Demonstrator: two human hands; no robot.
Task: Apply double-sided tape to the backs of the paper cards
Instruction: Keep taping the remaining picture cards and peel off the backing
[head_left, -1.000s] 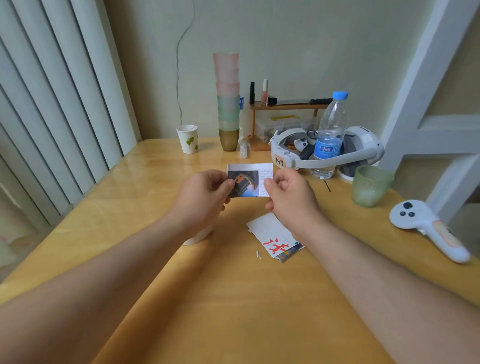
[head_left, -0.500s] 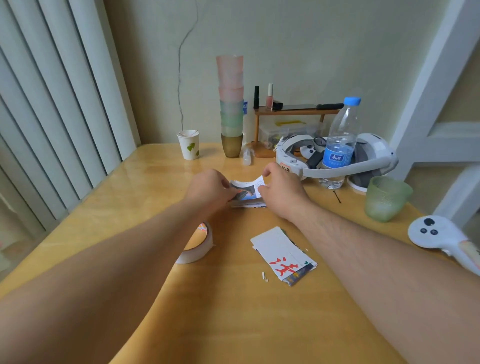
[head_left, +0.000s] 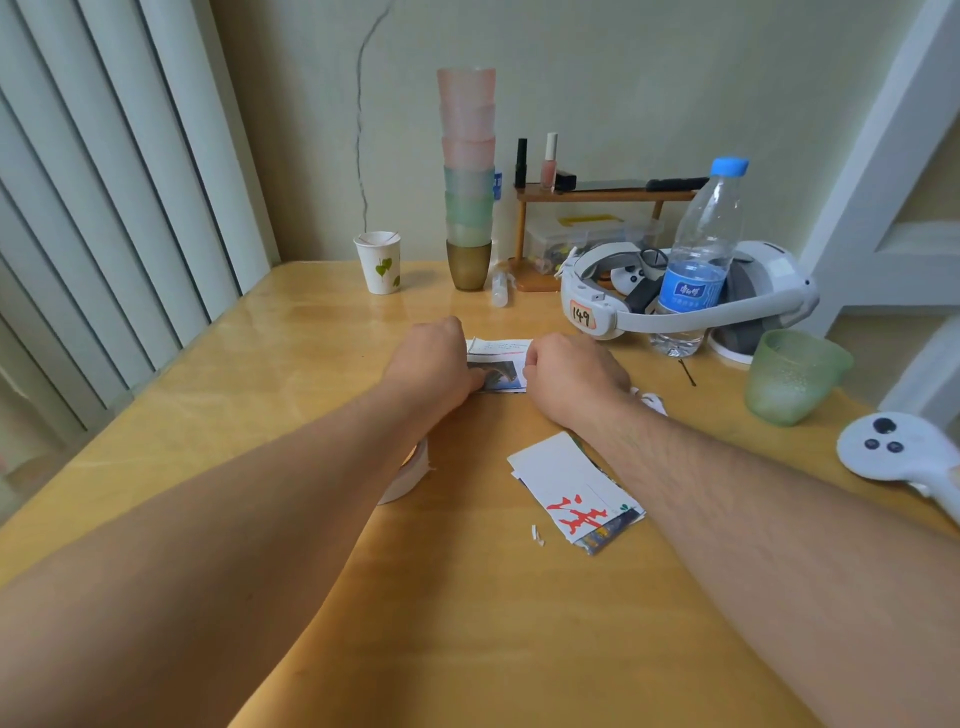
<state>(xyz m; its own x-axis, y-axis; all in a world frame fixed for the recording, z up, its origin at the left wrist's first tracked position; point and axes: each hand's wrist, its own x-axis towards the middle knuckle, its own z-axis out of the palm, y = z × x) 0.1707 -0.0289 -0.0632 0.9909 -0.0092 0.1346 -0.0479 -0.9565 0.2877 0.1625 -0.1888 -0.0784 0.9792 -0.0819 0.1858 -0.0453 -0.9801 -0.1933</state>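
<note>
While both forearms reach straight out over the wooden table (head_left: 260, 374), the hands meet at a small photo card (head_left: 500, 366) lying flat just in front of the white headset (head_left: 675, 306). The left hand (head_left: 434, 364) sits knuckles-up on the card's left edge, fingers curled under so that their tips are hidden; it seems to pinch or press that edge, though which I cannot tell. The right hand (head_left: 571, 376) mirrors it on the card's right edge, fingers likewise folded down against the paper (the tips out of sight too). Between the two hands the card shows a dark picture and a white strip of print. Nearer than the headset and under the right forearm lies a loose stack of cards (head_left: 576, 493), the top one white with red characters. A tape roll (head_left: 410, 475) peeks out from beneath the left forearm.
</note>
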